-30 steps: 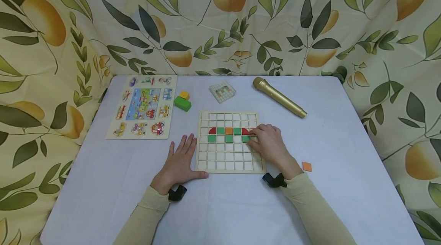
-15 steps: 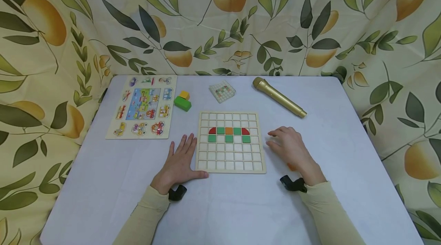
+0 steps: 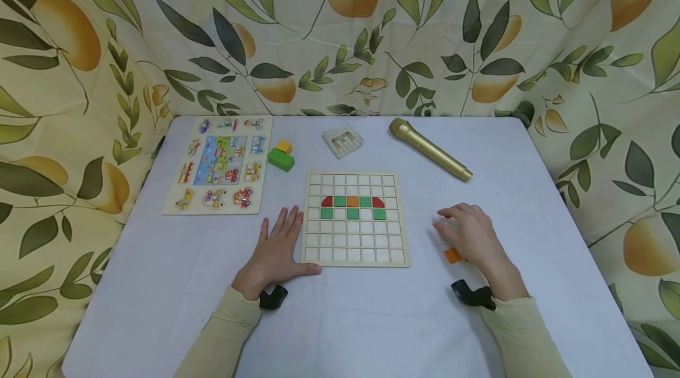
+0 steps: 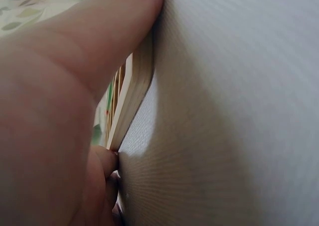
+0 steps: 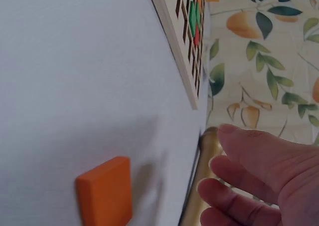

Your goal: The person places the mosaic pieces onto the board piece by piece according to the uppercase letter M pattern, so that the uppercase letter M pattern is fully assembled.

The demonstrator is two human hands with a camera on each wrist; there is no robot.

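A wooden grid board [image 3: 355, 262] lies in the middle of the table. Red, green and orange tiles fill some cells in two of its rows, among them an orange tile [image 3: 353, 201] and a green tile [image 3: 379, 214]. Along the board's left side my left hand [image 3: 273, 254] rests with fingers spread, its thumb [image 4: 114, 26] at the near corner. To the right of the board, my right hand [image 3: 470, 236] hovers with loosely bent fingers and nothing between them. A loose orange square tile [image 3: 452, 255] lies beside that hand on the table, seen large in the right wrist view.
At the back left lies a vehicle picture puzzle [image 3: 175, 204], with a green block [image 3: 281, 160] and a yellow block [image 3: 284, 146] by its right side. Behind the board are a small pattern card [image 3: 342, 141] and a gold microphone [image 3: 430, 149].
My right hand has let go of the board's right-hand tiles and moved right, off the board. An orange tile shows left of its wrist. The left hand stays in place.
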